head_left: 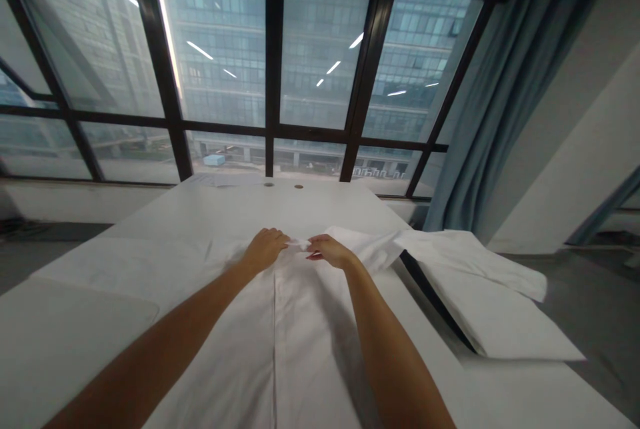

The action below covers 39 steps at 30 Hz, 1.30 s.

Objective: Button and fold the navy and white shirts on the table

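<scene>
A white shirt (300,336) lies spread on the white table, its front placket running down the middle toward me and its collar end away from me. My left hand (267,247) is closed on the left side of the collar (299,244), fingers curled over the cloth. On the other side, my right hand (329,250) pinches the collar between thumb and fingers. A short strip of collar shows between the two hands. One sleeve (175,256) stretches out to the left, and the other side of the shirt reaches right.
The white table (240,206) runs up to dark-framed windows (325,49). At right, a flat white panel (505,316) with a dark gap under its left edge has white cloth (490,259) over its far part. A blue curtain (495,116) hangs behind it.
</scene>
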Tool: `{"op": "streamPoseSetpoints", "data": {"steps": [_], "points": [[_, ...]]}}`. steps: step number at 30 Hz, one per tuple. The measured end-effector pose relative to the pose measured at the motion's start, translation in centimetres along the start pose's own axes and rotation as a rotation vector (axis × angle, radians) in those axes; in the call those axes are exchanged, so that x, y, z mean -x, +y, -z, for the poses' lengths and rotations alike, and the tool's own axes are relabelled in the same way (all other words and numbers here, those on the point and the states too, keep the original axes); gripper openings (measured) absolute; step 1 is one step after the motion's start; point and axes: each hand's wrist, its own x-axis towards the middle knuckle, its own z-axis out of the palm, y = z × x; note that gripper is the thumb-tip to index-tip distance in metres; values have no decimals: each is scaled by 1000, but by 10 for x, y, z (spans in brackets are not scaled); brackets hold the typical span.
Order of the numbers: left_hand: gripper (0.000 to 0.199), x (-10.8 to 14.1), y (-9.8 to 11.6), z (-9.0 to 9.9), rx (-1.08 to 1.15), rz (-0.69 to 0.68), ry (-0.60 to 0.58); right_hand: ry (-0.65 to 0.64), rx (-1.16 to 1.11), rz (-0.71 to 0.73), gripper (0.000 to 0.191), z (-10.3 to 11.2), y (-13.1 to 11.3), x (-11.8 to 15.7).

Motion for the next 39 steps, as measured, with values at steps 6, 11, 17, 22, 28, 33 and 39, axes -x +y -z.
{"op": "streamPoseSetpoints", "data": {"steps": [6,11,17,22,28,33,39], "points": [[17,-7,-24,16,11,-120,23,-168,131,38,15,14,8,-2],[19,-16,-24,20,-44,-134,7,38,44,186,9,11,17,-9],[18,-25,-36,16,-17,36,6,56,-397,219,37,3,17,-2],[20,-27,-25,22,-109,11,57,87,-428,228,47,-5,23,-3],[30,-11,38,19,-170,-113,147,94,-596,311,42,-8,32,-13],[23,-4,53,1,-144,46,-17,33,-589,334,26,-2,33,-13],[13,2,37,-3,-65,251,-63,211,-436,427,17,-6,37,-25]]}}
